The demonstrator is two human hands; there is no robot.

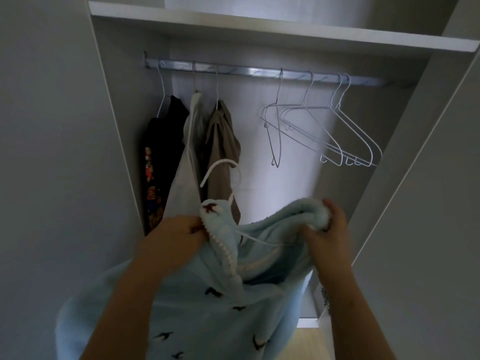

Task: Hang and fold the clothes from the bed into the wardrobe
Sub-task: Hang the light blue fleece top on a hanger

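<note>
I'm holding the pale blue garment (220,294) up in front of the open wardrobe (124,87), below its rail (259,72). My left grip (176,235) is curled round the neckline edge. My right grip (330,229) bunches fabric on the far side. The white hanger (220,161) sits inside the garment, with its hook sticking up near the hung brown garment (223,136).

1. A white wardrobe (293,193) stands open.
2. A plain grey panel (52,126) is on its left side.
3. A white shelf (259,29) runs across the top.
4. A shiny metal rail (259,73) sits just under the shelf.
5. Soft light falls on the wardrobe's back.
6. A bit of pale wooden floor (307,344) shows at the bottom.
</note>
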